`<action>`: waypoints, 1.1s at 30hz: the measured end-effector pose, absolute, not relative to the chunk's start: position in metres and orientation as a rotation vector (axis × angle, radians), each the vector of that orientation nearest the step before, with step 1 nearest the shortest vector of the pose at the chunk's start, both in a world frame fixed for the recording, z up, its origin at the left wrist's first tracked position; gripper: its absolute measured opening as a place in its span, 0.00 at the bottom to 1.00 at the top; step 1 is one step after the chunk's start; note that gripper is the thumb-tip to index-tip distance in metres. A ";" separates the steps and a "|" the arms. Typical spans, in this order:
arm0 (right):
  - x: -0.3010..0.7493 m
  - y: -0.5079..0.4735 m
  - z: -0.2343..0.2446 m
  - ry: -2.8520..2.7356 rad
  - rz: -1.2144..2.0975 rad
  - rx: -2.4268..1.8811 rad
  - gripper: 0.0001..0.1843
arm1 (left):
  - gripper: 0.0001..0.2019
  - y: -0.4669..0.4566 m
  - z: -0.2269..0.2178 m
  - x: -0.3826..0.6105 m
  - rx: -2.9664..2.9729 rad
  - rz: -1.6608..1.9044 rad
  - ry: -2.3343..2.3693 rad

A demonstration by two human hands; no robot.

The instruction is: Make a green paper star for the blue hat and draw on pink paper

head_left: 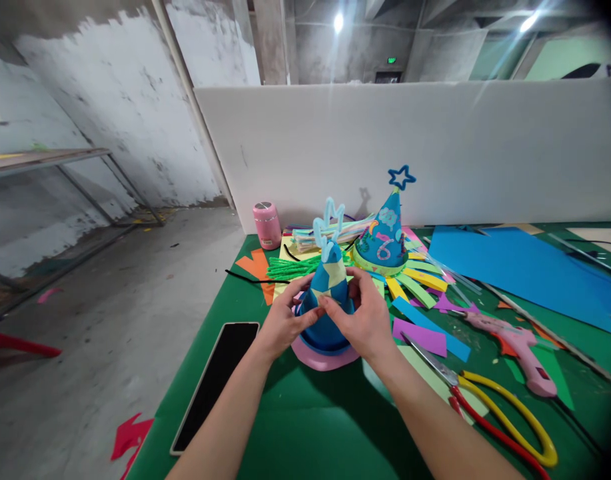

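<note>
My left hand (pixel 286 317) and right hand (pixel 367 315) cup a blue cone hat (pixel 325 331) between them over a green worktop (pixel 305 427).

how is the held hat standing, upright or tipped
Upright: the blue hat points up, its pink brim at the bottom, the left hand and right hand on its sides.

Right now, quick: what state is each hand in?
Left hand: closed on the near hat's left side, thumb on its front.
Right hand: closed on its right side, thumb also in front.
</note>
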State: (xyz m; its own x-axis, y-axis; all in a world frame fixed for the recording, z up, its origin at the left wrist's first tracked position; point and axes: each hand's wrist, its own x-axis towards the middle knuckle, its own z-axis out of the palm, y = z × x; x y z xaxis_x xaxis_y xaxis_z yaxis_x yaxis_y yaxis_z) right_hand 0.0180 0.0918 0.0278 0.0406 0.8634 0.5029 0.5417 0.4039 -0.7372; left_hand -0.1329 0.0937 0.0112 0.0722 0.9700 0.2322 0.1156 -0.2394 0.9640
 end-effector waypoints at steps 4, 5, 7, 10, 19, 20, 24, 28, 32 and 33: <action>0.028 0.086 0.025 -1.635 0.477 -1.175 0.30 | 0.30 0.089 0.015 -0.137 1.546 1.230 1.161; 0.033 0.084 0.025 -1.623 0.506 -1.153 0.29 | 0.32 0.087 0.016 -0.139 1.556 1.222 1.173; 0.047 0.080 0.026 -1.578 0.549 -1.118 0.25 | 0.35 0.081 0.018 -0.142 1.583 1.205 1.208; 0.076 0.071 0.029 -1.490 0.539 -1.097 0.20 | 0.39 0.071 0.017 -0.140 1.620 1.213 1.263; 0.171 0.030 -0.007 -1.352 0.243 -1.305 0.19 | 0.52 0.063 -0.012 -0.083 1.611 1.393 1.894; 0.177 0.027 -0.012 -1.345 0.209 -1.312 0.19 | 0.52 0.064 -0.016 -0.077 1.594 1.431 1.962; 0.190 0.021 -0.028 -1.322 0.130 -1.301 0.17 | 0.51 0.072 -0.029 -0.064 1.601 1.501 2.120; 0.191 0.018 -0.033 -1.328 0.125 -1.287 0.14 | 0.47 0.077 -0.035 -0.061 1.612 1.490 2.131; 0.192 0.018 -0.034 -1.286 0.159 -1.254 0.15 | 0.46 0.076 -0.028 -0.068 1.614 1.487 2.066; 0.192 0.019 -0.034 -1.275 0.165 -1.244 0.15 | 0.45 0.074 -0.024 -0.071 1.613 1.473 2.031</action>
